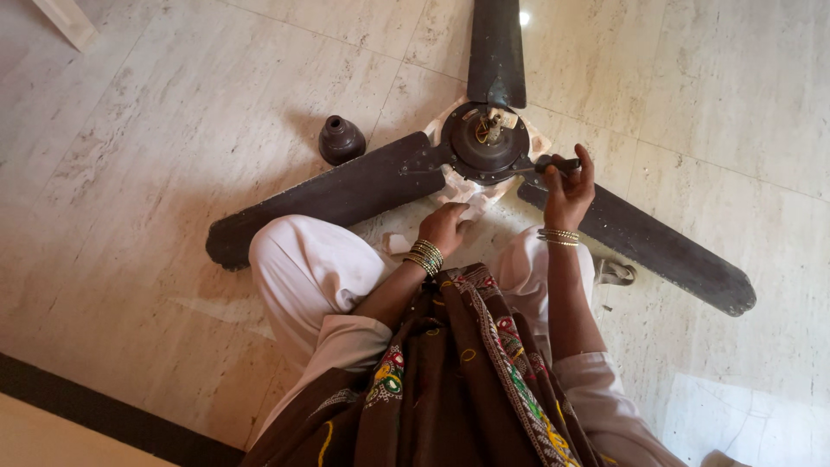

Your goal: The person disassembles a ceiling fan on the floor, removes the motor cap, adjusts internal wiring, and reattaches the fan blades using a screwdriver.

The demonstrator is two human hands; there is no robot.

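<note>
Your scarf point(467, 372) hangs over your lap. At twelve o'clock lies the dark fan point(488, 143) on the floor point(173, 130). Your left hand point(445, 225) presses a white cloth point(462, 190) flat under the hub. Your right hand point(569, 186), fingers curled, grips a small dark tool point(553, 163). You seem to be loosening a blade; next, turn the tool steadily.

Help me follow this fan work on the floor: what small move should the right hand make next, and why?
Probably lower the dark tool toward the fan hub. The right hand holds it raised beside the hub, while the left hand presses on the cloth under the hub.
</note>
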